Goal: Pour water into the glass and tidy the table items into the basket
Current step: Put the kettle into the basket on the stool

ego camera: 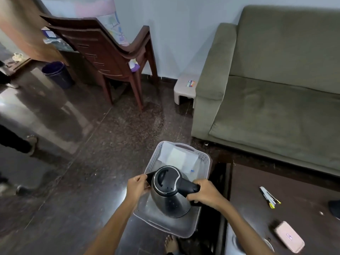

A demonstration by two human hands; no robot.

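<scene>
Two bare forearms reach forward from the bottom edge. Right hand (206, 193): fingers closed around the black handle of the kettle (170, 196). Left hand (138, 185): fingers curled shut on a black part at the kettle's spout side. Kettle upright, steel body, black lid on, held inside the near end of the basket (191, 227); whether its base touches the basket floor cannot be told.

Basket: pale lavender, perforated walls, sitting on the dark floor just left of the worktop (257, 208). White papers (176, 158) lie flat at its far end, with a small blue-tipped item beside them, too small to identify.

A bare foot (171, 244) shows just below the basket's near rim.

Worktop: dark wood, at right. On it, a bunch of pens (269, 197), well apart from a pink case (288, 236) nearer the camera. A dark object is cut off at the right edge.

Beyond: green sofa (276, 89) behind the worktop, small pale stool (184, 89) by its arm, stacked brown chairs (103, 52), dark bin (57, 73) at left.
</scene>
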